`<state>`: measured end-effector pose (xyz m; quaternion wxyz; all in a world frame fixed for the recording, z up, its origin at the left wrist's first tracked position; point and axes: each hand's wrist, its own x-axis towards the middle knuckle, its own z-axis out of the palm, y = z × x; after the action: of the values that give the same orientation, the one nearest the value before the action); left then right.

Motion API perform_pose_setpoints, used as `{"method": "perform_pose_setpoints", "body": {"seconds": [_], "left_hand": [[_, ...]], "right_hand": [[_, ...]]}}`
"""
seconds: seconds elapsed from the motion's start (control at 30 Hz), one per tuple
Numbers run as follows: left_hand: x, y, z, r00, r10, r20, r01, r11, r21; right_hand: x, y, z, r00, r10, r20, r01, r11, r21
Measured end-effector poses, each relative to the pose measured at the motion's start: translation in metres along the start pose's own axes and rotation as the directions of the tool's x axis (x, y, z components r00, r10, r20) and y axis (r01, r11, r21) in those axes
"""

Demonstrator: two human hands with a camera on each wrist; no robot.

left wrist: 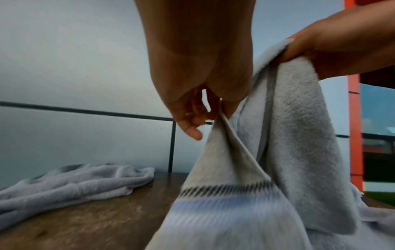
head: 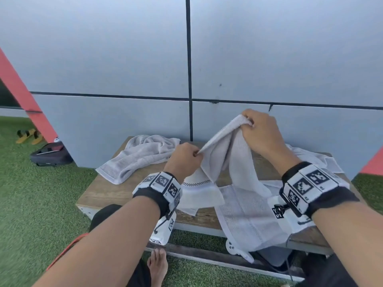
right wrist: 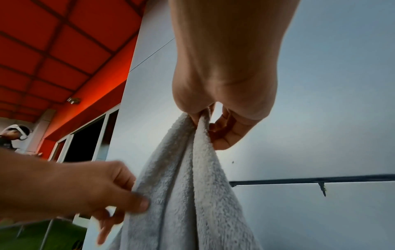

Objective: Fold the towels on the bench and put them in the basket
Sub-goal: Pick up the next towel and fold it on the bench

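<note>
Head view: both hands, left hand (head: 184, 156) and right hand (head: 262, 133), pinch one towel (head: 226, 154) mid-frame; nothing looks folded, no basket visible.

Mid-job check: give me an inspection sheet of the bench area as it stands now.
Surface: wooden bench, partly covered by towels.
Job's things: lifted towel; crumpled towel at left; flat towel; basket not seen.
Clutter: black bag and sandals on the grass.
Hands: left hand pinches the lifted towel's edge; right hand grips its top.
Cables: orange cord near the left arm.
Surroundings: grey panelled wall, artificial grass.
</note>
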<state>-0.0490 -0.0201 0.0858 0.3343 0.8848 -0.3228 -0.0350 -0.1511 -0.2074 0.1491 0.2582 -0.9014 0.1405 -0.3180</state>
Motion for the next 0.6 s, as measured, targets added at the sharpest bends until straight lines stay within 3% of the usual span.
{"method": "perform_pose_setpoints", "body": {"seconds": [0.1, 0.2, 0.37, 0.47, 0.53, 0.6], "left_hand": [[0.006, -0.007, -0.006, 0.991, -0.127, 0.048, 0.133, 0.98, -0.149], [0.013, 0.002, -0.016, 0.981, -0.182, 0.07, 0.195, 0.896, -0.4], [0.025, 0.025, -0.029, 0.953, -0.298, 0.059, 0.225, 0.563, -0.795], [0.029, 0.03, -0.032, 0.93, -0.362, 0.068, 0.219, 0.396, -0.892], [0.032, 0.029, -0.032, 0.925, -0.37, 0.088, 0.233, 0.368, -0.9], [0.034, 0.027, -0.031, 0.93, -0.354, 0.094, 0.242, 0.403, -0.882]], "right_hand": [[0.014, 0.005, -0.001, 0.986, 0.155, -0.065, -0.143, 0.976, 0.163], [0.014, 0.006, 0.013, 0.971, 0.235, 0.044, -0.238, 0.936, 0.26], [-0.028, -0.005, 0.047, 0.934, 0.183, 0.308, -0.297, 0.875, 0.382], [-0.06, -0.015, 0.059, 0.893, 0.176, 0.413, -0.392, 0.755, 0.525], [-0.066, -0.012, 0.069, 0.895, 0.236, 0.377, -0.41, 0.769, 0.491], [-0.064, -0.004, 0.076, 0.902, 0.287, 0.323, -0.405, 0.82, 0.405]]}}
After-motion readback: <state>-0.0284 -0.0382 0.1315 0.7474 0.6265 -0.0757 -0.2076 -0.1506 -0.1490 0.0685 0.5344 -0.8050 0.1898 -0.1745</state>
